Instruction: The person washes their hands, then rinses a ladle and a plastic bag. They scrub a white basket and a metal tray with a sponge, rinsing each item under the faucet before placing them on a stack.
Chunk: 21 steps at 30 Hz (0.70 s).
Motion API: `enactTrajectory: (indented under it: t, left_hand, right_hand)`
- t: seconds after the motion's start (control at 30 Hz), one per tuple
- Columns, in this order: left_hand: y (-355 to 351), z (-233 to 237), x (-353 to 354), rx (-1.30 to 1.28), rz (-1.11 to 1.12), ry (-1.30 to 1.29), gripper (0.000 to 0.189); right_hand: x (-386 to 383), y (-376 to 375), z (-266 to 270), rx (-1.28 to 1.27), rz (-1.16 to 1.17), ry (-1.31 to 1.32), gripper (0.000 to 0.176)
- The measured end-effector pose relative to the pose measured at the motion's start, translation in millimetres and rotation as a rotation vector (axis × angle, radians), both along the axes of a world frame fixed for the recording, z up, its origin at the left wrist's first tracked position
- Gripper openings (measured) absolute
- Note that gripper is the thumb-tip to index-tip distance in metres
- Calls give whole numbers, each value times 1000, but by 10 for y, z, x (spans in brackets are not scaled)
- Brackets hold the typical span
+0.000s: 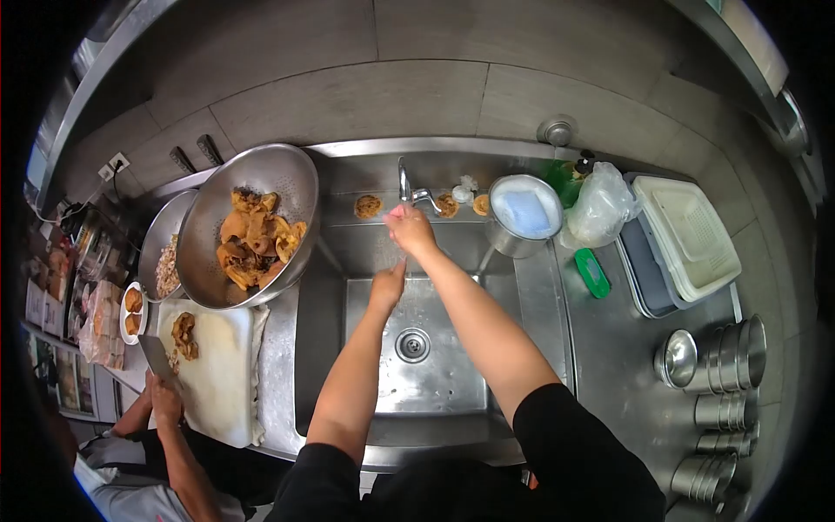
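Note:
Both my hands are over the steel sink (435, 383), close to the tap (404, 178). My right hand (410, 230) is just below the spout with its fingers curled; something pinkish shows at the fingertips, too small to name. Lower and a little to the left is my left hand (388, 285), its thumb side up and most of its fingers hidden from this angle. What looks like water blurs the space beside the hands. Wet drops lie on the sink floor around the drain (412, 345).
At left, a perforated steel bowl (300, 187) holds brown cooked pieces. A co-worker's hands (165, 400) hold a cleaver (156, 355) at a white cutting board (217, 374). Right of the sink stand a steel pot (513, 239), plastic bag (602, 204), green object (592, 273), trays (718, 252) and stacked steel containers (748, 352).

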<state>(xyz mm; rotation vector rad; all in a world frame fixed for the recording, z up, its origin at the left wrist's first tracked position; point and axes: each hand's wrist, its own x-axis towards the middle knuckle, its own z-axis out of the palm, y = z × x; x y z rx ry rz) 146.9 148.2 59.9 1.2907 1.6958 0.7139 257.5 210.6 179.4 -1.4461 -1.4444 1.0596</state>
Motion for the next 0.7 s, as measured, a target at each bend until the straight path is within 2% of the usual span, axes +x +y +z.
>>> enactTrajectory:
  t: [0.03,0.07,0.1,0.13,0.2,0.23,0.3,0.37,0.4,0.47,0.5,0.6,0.63,0.67,0.7]
  left_hand:
    - [-92,-164,-102,108,-43,146,69]
    - [-267,-161,-179,178,-40,214,64]
    - [-484,-105,-265,247,-37,283,60]
    - [-685,-60,-381,154,-104,295,54]
    - [-1043,-110,-647,-19,-216,311,43]
    - [-1245,-185,-776,-103,-257,315,44]
    - [-1720,-230,-982,28,-314,302,43]
    - [-2059,80,-1023,-119,-310,337,45]
    - [-2225,129,-1072,-160,-307,325,46]
    - [-2533,181,-1169,-173,-318,365,47]
    - [-2677,201,-1222,-182,-340,405,47]
    - [-3002,392,-1297,-178,-385,440,47]
    - [-3108,292,-1326,-141,-400,462,45]
    - [-3169,406,-1330,-191,-431,486,45]
    - [-3230,459,-1341,-181,-433,504,47]
  right_hand:
    - [-21,54,-20,19,30,-68,22]
    - [9,115,-103,18,28,-73,22]
    - [94,174,-233,122,-76,-216,26]
    - [183,213,-313,226,-181,-358,31]
    - [353,237,-353,184,-515,-511,35]
    - [457,283,-487,200,-565,-566,33]
    - [617,378,-591,212,-606,-619,32]
    - [695,461,-461,-432,-192,-100,31]
    - [697,460,-390,-432,-181,-101,31]
    - [669,437,-321,-257,-40,427,33]
    - [659,448,-303,-231,-9,472,35]
    - [600,155,-168,-250,-17,347,51]
    - [606,25,-230,-316,-3,412,54]
    - [591,-103,-355,-385,16,476,58]
    - [519,-178,-554,-319,303,601,73]
